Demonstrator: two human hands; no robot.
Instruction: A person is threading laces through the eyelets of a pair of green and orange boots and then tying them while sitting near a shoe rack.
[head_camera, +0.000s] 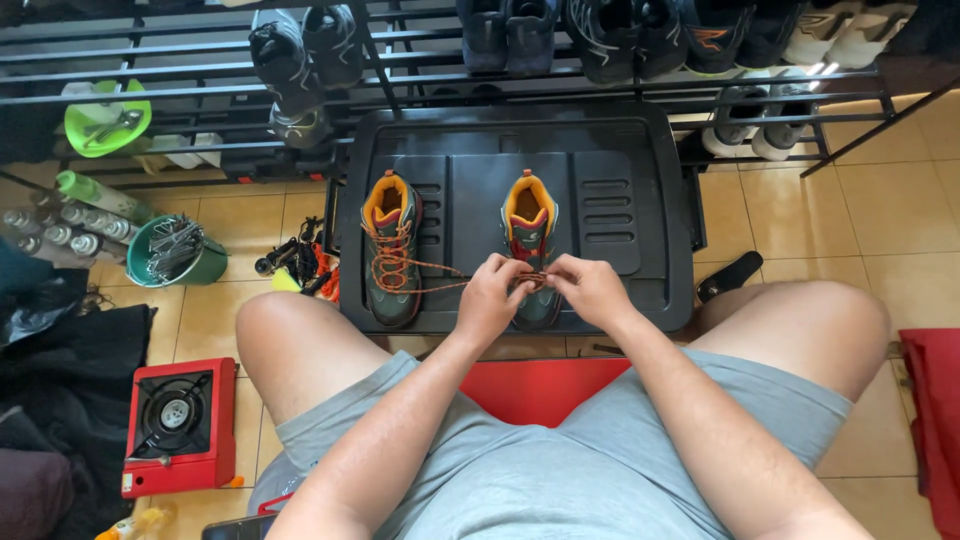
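both hands, left hand (490, 298) and right hand (592, 290), pinch the orange laces (532, 278) of the right-side dark green hiking boot (530, 235) on a black plastic tray (640, 140).

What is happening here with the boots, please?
A seated person works on the laces of the right boot with both hands: left hand and right hand pinch the lace over its front. The left boot stands beside it, its orange lace loose and trailing toward the hands. Both boots stand on a black tray before a shoe rack.
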